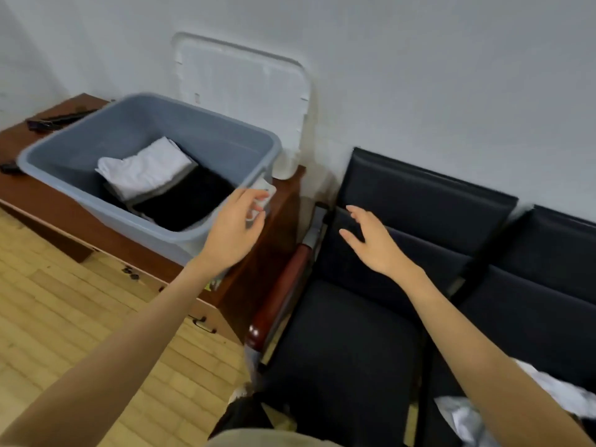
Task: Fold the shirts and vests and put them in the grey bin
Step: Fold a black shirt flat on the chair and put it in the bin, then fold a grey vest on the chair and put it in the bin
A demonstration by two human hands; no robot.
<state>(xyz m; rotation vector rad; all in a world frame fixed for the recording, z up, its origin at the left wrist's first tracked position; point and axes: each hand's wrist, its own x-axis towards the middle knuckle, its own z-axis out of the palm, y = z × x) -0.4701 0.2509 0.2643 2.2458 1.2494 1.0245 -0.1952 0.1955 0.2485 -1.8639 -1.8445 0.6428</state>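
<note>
The grey bin (222, 130) stands on a brown wooden cabinet at the left. Inside it lie a folded white garment (145, 171) and, beside it, a folded black garment (187, 201). My left hand (235, 230) hovers just outside the bin's near right corner, fingers apart and holding nothing. My right hand (371, 240) is stretched out over the dark chair, fingers spread and empty. A crumpled white and grey garment (554, 401) lies on the second chair at the lower right, partly behind my right forearm.
The wooden cabinet (80, 221) holds the bin, with the bin's white lid (242, 88) leaning against the wall behind it. Two dark padded chairs (354, 333) stand along the wall, with a wooden armrest (280, 291) between cabinet and chair. Wooden floor lies at the lower left.
</note>
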